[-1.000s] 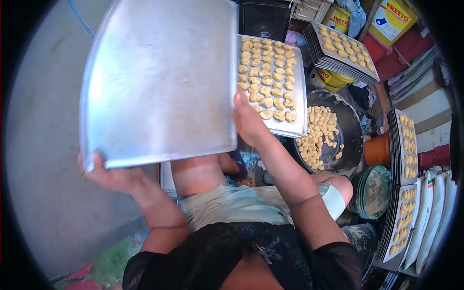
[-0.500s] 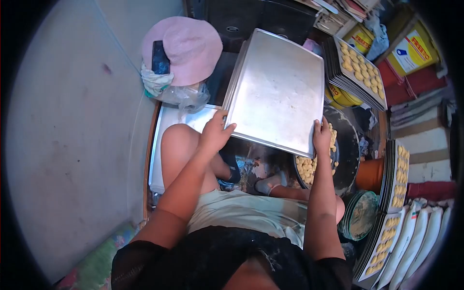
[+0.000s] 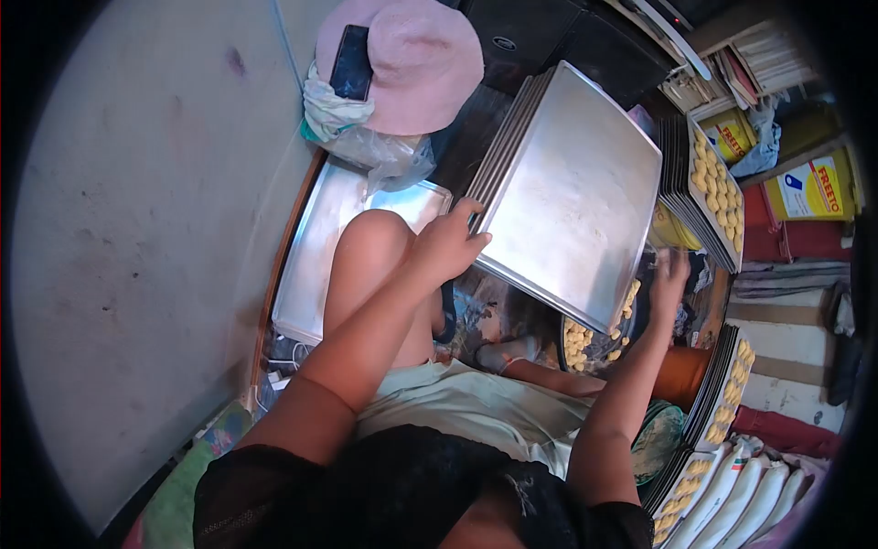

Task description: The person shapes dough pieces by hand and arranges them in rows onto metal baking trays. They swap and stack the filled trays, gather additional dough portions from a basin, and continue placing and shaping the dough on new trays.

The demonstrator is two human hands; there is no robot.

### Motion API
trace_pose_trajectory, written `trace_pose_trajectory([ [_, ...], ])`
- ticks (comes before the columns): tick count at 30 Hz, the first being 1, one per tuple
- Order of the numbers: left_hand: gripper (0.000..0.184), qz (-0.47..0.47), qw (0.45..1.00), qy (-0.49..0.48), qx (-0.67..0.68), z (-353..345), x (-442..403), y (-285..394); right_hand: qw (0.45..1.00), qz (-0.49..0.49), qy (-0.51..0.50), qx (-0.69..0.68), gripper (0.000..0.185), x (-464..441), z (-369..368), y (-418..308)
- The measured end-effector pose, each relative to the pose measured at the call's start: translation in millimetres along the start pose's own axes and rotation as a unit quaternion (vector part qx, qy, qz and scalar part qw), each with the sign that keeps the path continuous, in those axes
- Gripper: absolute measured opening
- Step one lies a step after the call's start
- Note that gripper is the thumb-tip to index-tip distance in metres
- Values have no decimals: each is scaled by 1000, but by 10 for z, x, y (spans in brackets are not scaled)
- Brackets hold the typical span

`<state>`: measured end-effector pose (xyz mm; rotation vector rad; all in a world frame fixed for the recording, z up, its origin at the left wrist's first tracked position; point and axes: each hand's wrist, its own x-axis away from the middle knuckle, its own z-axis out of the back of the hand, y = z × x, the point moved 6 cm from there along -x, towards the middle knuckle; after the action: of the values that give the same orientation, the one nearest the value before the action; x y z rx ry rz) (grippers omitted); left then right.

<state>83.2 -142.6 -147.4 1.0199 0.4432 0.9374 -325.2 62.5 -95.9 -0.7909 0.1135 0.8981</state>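
My left hand (image 3: 452, 242) is closed on the near left corner of a stack of metal baking trays; the top baking tray (image 3: 572, 188) is bare, shiny and tilted. My right hand (image 3: 670, 279) is off the trays, to the right of their edge, fingers apart and slightly blurred, holding nothing that I can see. Below the tray's near right corner, small yellow dough pieces (image 3: 578, 344) lie in a wide black pan (image 3: 599, 346), which the trays and my right arm partly cover.
Tray stacks with shaped dough (image 3: 718, 190) stand at the right, others (image 3: 729, 389) lower down. A pink hat (image 3: 425, 64) with a phone (image 3: 352, 62) sits at the upper left. Another metal tray (image 3: 306, 247) lies beside my knee. Yellow tubs (image 3: 812, 189) stand at the far right.
My right hand has let go of the tray's right edge and moved right. My left hand keeps its hold on the corner. The view has shifted, showing more of the stack's side.
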Motion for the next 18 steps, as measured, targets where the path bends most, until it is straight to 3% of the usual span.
trace_pose_trajectory([
  [3, 38, -20, 1000, 15, 16, 162, -165, 18, 965, 98, 234, 60, 61, -290, 443, -1138],
  [6, 29, -109, 990, 89, 30, 469, -613, 30, 961, 112, 245, 56, 61, -409, -29, -1662],
  [7, 25, -152, 982, 113, 5, 537, -813, 21, 977, 100, 113, 148, 66, -513, -692, -1163],
  [8, 26, -123, 988, 95, 17, 511, -1064, -100, 967, 107, -22, 230, 71, -570, -1358, -664],
  [9, 26, -96, 992, 79, 28, 415, -1290, -246, 939, -28, -148, 310, 75, -226, -1676, -1166],
  [11, 33, -80, 995, 54, 32, -16, -1662, -689, 962, -11, -121, 246, 76, -333, -1751, -1058],
  [14, 42, 34, 987, -64, 144, -382, -1706, -813, 964, -8, -121, 235, 75, -276, -1748, -990],
  [17, 42, 83, 980, -109, 147, -277, -1572, -710, 965, -5, -122, 232, 75, -290, -1753, -961],
  [18, 41, 59, 983, -92, 149, -289, -1602, -711, 967, -4, -121, 225, 75, -290, -1751, -967],
])
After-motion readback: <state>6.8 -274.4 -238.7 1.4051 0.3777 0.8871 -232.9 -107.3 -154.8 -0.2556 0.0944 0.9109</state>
